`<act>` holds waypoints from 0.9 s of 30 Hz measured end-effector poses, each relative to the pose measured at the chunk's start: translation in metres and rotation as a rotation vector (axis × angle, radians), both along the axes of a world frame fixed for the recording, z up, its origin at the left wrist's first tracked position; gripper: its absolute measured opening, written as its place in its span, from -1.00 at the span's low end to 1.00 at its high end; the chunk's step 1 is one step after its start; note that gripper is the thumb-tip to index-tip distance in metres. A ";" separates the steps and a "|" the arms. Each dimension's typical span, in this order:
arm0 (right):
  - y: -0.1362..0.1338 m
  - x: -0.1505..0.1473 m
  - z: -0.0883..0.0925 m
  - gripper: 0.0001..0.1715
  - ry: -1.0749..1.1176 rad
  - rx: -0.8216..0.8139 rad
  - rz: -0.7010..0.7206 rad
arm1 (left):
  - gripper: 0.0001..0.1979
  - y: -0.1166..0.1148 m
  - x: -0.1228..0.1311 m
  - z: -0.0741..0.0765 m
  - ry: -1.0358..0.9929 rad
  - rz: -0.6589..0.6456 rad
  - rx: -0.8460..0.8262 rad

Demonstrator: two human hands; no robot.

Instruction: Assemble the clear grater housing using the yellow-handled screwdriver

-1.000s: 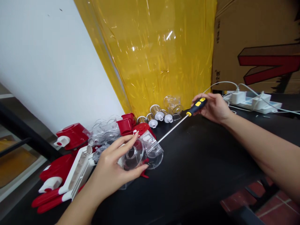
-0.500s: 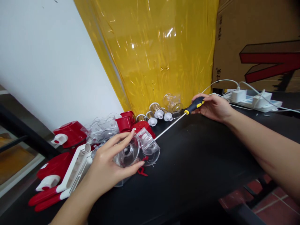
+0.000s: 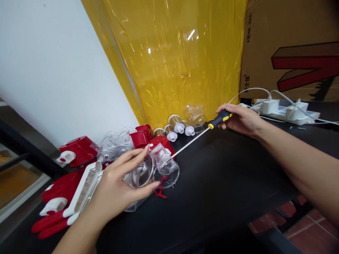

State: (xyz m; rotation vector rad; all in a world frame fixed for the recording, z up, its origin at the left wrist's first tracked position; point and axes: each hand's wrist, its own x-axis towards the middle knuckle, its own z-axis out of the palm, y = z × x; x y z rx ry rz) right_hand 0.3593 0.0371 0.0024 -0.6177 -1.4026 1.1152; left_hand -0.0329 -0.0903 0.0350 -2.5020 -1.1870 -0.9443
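My left hand (image 3: 119,183) is wrapped round a clear plastic part (image 3: 143,171) above the black table (image 3: 212,197). Fingers and thumb lie on opposite sides of its round rim. My right hand (image 3: 239,120) grips the dark blue and yellow handle of a screwdriver (image 3: 219,119). Its long metal shaft slants down to the left, and the tip is within or behind the clear spout of the part. Small red pieces (image 3: 160,192) lie below the part, beside my left thumb.
Red housings (image 3: 79,151), white-and-red handles (image 3: 53,223) and clear parts (image 3: 109,150) crowd the left. Metal drums (image 3: 176,123) stand near the yellow-wrapped surface (image 3: 169,63). A white power strip (image 3: 299,118) with cables lies right, before a cardboard box (image 3: 259,53).
My left hand and the clear part have shifted slightly left. The screwdriver tip has moved a little left too, while its handle stays nearly in place.
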 end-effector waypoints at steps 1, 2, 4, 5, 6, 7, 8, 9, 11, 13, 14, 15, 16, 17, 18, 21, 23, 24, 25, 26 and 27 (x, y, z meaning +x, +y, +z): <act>0.001 0.001 -0.001 -0.69 -0.017 0.001 -0.019 | -0.34 0.000 0.000 0.000 -0.001 -0.001 -0.007; 0.002 0.001 -0.002 -0.62 -0.030 0.003 -0.035 | -0.34 -0.001 0.000 0.000 -0.004 0.000 -0.014; 0.002 0.001 -0.002 -0.46 -0.032 0.008 -0.032 | -0.33 -0.001 0.001 0.001 -0.015 -0.002 -0.028; 0.001 0.001 -0.001 -0.41 -0.019 0.011 -0.015 | -0.33 -0.001 0.002 0.001 -0.023 -0.003 -0.035; -0.001 0.001 0.001 -0.40 0.000 0.013 0.005 | -0.33 -0.002 0.002 0.001 -0.032 -0.004 -0.043; -0.003 0.000 0.003 -0.43 0.022 0.013 0.017 | -0.34 -0.002 0.002 0.001 -0.039 -0.004 -0.051; -0.005 0.000 0.005 -0.50 0.042 0.015 0.020 | -0.34 -0.002 0.002 0.001 -0.044 -0.003 -0.057; -0.007 -0.001 0.006 -0.58 0.057 0.015 0.017 | -0.34 -0.002 0.002 0.001 -0.049 -0.001 -0.060; -0.008 -0.001 0.008 -0.73 0.060 0.009 0.005 | -0.33 -0.002 0.002 0.001 -0.052 0.000 -0.069; -0.008 -0.001 0.007 -0.75 0.033 0.005 -0.012 | -0.33 -0.003 0.001 0.002 -0.048 -0.008 -0.080; -0.007 -0.001 0.006 -0.74 0.008 0.009 -0.027 | -0.33 -0.003 0.002 0.002 -0.041 -0.014 -0.086; -0.006 -0.001 0.005 -0.71 -0.017 0.016 -0.047 | -0.33 -0.004 0.002 0.003 -0.032 -0.021 -0.088; -0.006 0.000 0.004 -0.67 -0.040 0.021 -0.066 | -0.33 -0.005 0.003 0.003 -0.020 -0.028 -0.086; -0.006 0.000 0.004 -0.63 -0.058 0.021 -0.078 | -0.33 -0.006 0.004 0.004 -0.009 -0.033 -0.079; -0.006 0.001 0.004 -0.56 -0.066 0.014 -0.078 | -0.33 -0.007 0.005 0.004 0.003 -0.036 -0.070; -0.011 0.002 0.008 -0.44 0.001 -0.030 -0.011 | -0.33 -0.010 0.008 0.005 0.028 -0.038 -0.029; -0.014 0.002 0.011 -0.55 0.077 -0.042 0.046 | -0.34 -0.010 0.009 0.005 0.043 -0.042 -0.013; -0.015 0.002 0.012 -0.63 0.103 -0.042 0.059 | -0.34 -0.010 0.009 0.004 0.050 -0.046 -0.008; -0.015 0.002 0.012 -0.71 0.111 -0.038 0.056 | -0.34 -0.010 0.009 0.003 0.055 -0.050 -0.004; -0.014 0.002 0.012 -0.76 0.103 -0.033 0.041 | -0.33 -0.010 0.009 0.003 0.058 -0.052 0.000; -0.013 0.003 0.012 -0.79 0.081 -0.026 0.016 | -0.32 -0.010 0.010 0.002 0.060 -0.052 0.003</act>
